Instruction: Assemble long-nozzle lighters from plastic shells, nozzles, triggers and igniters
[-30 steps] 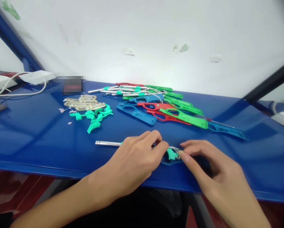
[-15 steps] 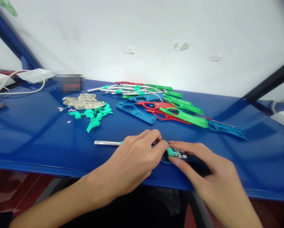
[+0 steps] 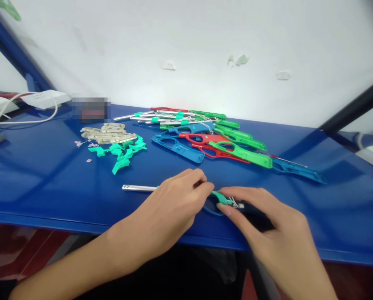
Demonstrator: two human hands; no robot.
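A part-built long-nosed lighter lies across the table in front of me, its silver tube (image 3: 139,188) pointing left and its blue half shell (image 3: 213,212) under my hands. My left hand (image 3: 170,208) is closed over its middle, thumb and forefinger pinched together at the shell; the fingertips' exact hold is partly hidden. Between the thumb and forefinger of my right hand (image 3: 277,216) is a teal trigger (image 3: 220,198), set in the shell. White wires (image 3: 233,202) and a small metal end show just right of it.
Behind the hands lie loose teal triggers (image 3: 122,156), clear-beige lighter tanks (image 3: 108,134), silver tubes with teal collars (image 3: 161,119) and red, blue and green shells (image 3: 242,154). A cable and white box (image 3: 46,99) sit at left. The blue table's front edge (image 3: 64,225) is close.
My left fingers have shifted slightly left, away from the right hand, baring more of the teal trigger and the blue shell's loop. The right hand keeps its pinch.
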